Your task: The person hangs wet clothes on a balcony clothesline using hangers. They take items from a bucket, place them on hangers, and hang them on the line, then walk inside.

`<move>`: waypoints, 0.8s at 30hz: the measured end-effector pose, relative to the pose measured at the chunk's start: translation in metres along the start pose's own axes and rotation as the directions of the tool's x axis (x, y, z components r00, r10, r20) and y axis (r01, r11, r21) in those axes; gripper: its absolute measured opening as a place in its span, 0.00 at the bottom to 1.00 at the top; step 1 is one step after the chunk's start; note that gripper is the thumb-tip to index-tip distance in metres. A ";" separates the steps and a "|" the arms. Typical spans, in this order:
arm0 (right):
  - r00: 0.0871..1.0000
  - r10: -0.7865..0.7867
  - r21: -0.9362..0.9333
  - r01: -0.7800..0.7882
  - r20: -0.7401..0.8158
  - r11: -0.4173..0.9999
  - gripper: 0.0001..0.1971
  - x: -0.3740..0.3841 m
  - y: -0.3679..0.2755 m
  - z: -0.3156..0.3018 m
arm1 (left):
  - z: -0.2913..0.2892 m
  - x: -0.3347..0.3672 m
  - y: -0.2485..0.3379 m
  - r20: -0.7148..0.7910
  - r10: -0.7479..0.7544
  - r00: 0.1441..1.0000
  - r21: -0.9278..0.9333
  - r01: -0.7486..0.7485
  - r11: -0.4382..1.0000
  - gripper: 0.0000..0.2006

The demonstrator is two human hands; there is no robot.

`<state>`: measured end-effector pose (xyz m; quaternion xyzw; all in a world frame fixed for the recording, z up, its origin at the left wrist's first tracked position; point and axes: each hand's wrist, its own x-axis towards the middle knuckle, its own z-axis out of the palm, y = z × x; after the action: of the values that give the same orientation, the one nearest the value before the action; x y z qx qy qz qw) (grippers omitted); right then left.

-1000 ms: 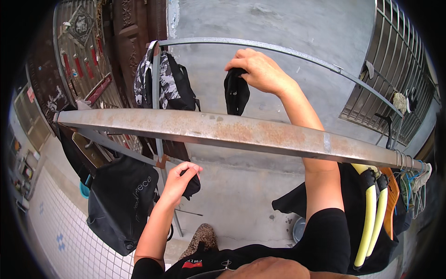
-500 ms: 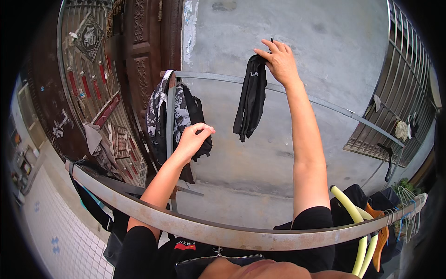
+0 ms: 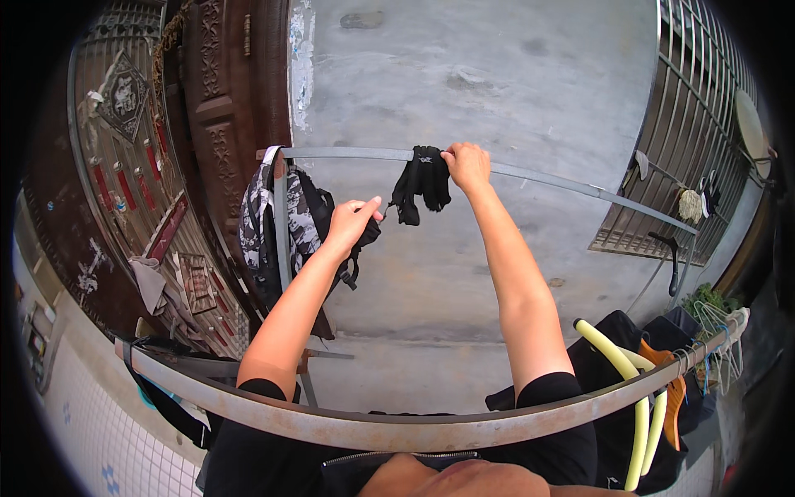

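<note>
A black cloth strip (image 3: 425, 184) with a small pale mark is draped over the far metal rail (image 3: 542, 176), its two ends hanging down. My right hand (image 3: 469, 166) is closed at the rail, its fingertips on the cloth's right edge. Left of the cloth's hanging end, my left hand (image 3: 354, 225) is raised with thumb and fingers pinched together. What that pinch holds, if anything, I cannot make out; a thin dark bit of the cloth comes close to the fingertips.
A grey-and-black patterned backpack (image 3: 258, 224) hangs at the far rail's left end. A nearer rusty rail (image 3: 397, 432) crosses below my forearms. Yellow hangers (image 3: 614, 352), a wooden hanger (image 3: 675, 398) and dark clothes hang at its right. A barred window (image 3: 654, 157) is beyond.
The black cloth was hanging lengthwise from my raised right hand; now it lies folded over the far rail. My right hand has come down to the rail. My left hand stays pinched.
</note>
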<state>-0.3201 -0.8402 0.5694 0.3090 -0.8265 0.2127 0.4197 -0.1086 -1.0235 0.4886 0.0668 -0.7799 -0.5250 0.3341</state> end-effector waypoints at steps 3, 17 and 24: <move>0.997 0.051 0.104 -0.045 -0.058 0.994 0.12 -0.002 0.020 0.004 | 0.017 0.023 0.013 0.015 -0.150 0.989 -0.090 0.150 0.985 0.22; 0.925 0.344 0.314 -0.282 -0.160 0.907 0.08 -0.002 0.112 -0.015 | 0.093 0.075 0.018 -0.080 -0.071 0.994 -0.435 0.029 0.900 0.21; 0.892 0.452 0.210 -0.437 -0.028 0.875 0.09 -0.009 0.152 -0.047 | 0.111 0.092 0.015 -0.088 -0.086 0.992 -0.431 0.040 0.901 0.19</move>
<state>-0.3944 -0.6987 0.5740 0.1428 -0.8334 0.3961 0.3580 -0.2411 -0.9727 0.5174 0.0445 -0.6243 -0.6899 0.3638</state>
